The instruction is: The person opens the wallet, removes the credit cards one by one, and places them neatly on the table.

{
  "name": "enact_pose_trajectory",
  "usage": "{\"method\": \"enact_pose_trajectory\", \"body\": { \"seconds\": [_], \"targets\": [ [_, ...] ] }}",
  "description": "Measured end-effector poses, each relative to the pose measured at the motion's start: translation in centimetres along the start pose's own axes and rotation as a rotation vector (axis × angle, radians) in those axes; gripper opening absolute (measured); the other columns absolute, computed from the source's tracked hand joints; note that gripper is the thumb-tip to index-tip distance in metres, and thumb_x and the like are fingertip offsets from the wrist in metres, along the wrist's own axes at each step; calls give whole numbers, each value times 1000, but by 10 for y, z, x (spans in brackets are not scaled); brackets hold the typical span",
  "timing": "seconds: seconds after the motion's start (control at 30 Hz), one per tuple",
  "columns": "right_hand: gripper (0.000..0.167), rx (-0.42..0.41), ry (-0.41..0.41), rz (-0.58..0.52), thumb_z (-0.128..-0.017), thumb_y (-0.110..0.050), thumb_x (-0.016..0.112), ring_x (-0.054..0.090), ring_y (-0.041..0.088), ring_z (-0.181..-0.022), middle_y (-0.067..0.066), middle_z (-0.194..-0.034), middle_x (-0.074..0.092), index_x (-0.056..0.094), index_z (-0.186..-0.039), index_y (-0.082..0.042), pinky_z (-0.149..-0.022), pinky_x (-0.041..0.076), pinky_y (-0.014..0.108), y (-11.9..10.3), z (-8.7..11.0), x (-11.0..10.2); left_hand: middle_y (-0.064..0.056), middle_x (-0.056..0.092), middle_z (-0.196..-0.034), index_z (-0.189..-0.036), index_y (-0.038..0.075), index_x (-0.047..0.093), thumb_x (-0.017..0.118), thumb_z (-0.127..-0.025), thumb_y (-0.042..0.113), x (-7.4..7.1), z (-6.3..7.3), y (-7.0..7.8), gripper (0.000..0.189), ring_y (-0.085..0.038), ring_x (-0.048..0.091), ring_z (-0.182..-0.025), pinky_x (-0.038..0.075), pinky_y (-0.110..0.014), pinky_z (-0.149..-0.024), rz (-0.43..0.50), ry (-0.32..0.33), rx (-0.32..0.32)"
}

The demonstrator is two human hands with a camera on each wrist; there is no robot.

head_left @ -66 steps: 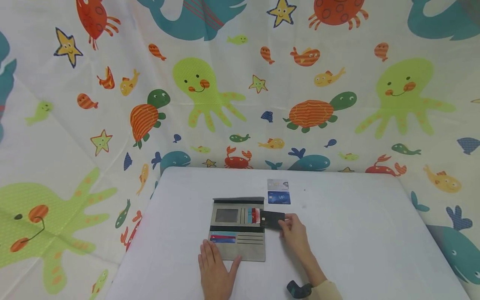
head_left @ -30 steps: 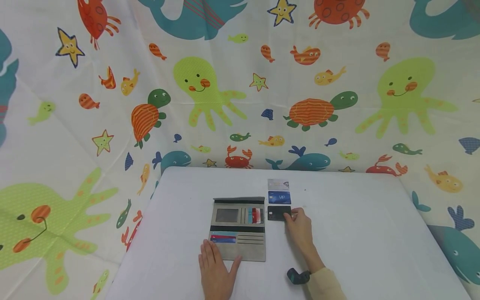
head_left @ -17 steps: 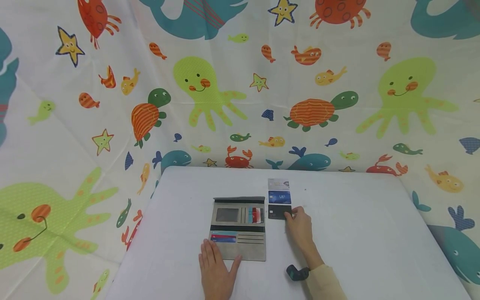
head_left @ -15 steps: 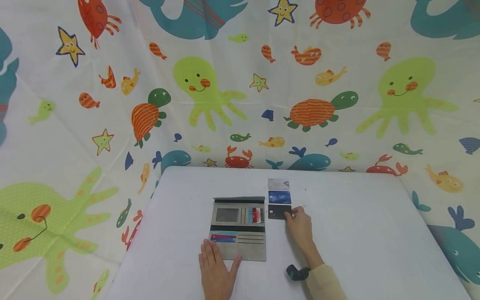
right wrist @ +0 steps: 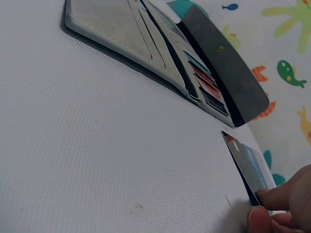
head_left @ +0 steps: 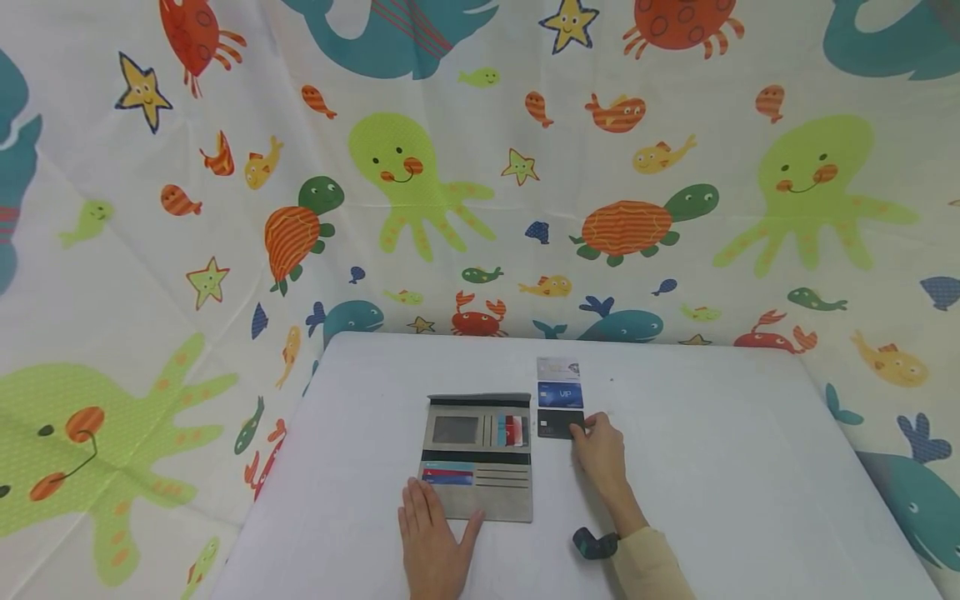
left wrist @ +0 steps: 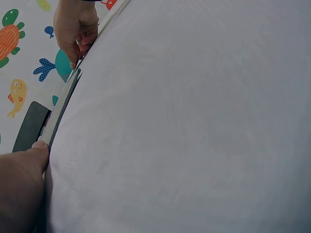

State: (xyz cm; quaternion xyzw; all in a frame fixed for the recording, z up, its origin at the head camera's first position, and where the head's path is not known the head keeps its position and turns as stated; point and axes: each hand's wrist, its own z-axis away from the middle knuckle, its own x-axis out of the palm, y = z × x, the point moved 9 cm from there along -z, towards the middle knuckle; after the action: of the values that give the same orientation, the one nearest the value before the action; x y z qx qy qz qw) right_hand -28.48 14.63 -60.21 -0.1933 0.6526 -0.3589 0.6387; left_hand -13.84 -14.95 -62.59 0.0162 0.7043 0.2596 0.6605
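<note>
An unfolded grey wallet (head_left: pixel 491 505) lies on the white table, with cards in its upper right and lower left slots. My left hand (head_left: pixel 435 542) rests with straight fingers on its lower left corner; the thumb lies along the near edge, also seen in the left wrist view. Right of the wallet, my right hand (head_left: pixel 602 454) pinches the right end of a black bank card (head_left: pixel 553 423) between thumb and fingers. In the right wrist view that card (right wrist: pixel 246 162) is slightly tilted off the table. Above it lie a blue VIP card (head_left: pixel 560 395) and a silvery card (head_left: pixel 558 369), in a column.
The white table (head_left: pixel 735 467) extends to both sides of the wallet. Behind it hangs a cloth curtain (head_left: pixel 480 150) printed with sea animals. A dark wrist device (head_left: pixel 595 544) sits on the right wrist by a beige sleeve (head_left: pixel 651 567).
The right hand has carried the black card from the wallet's upper right slots rightward, to just below the blue card. Lately it has shifted slightly upward. The left hand has stayed put.
</note>
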Motion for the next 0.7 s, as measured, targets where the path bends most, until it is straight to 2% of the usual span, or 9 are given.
{"method": "enact_pose_trajectory", "body": {
  "seconds": [0.33, 0.7],
  "targets": [
    [33, 6, -22, -31, -97, -21, 64, 52, 13, -42, 7, -60, 61, 56, -112, 7, -42, 39, 25, 0, 0, 1, -21, 14, -168, -157, -3, 22, 66, -83, 67, 0, 1, 1, 111, -40, 16, -155, 17, -57, -126, 19, 1, 9],
    [31, 22, -57, 3, -97, -20, 63, 53, 13, -41, 7, -57, 61, 55, -110, 7, -43, 40, 25, 0, -3, 3, -22, 12, -168, -157, -4, 21, 65, -84, 66, 1, -1, 0, 111, -41, 15, -155, 17, -58, -125, 44, -10, 11]
  ]
}}
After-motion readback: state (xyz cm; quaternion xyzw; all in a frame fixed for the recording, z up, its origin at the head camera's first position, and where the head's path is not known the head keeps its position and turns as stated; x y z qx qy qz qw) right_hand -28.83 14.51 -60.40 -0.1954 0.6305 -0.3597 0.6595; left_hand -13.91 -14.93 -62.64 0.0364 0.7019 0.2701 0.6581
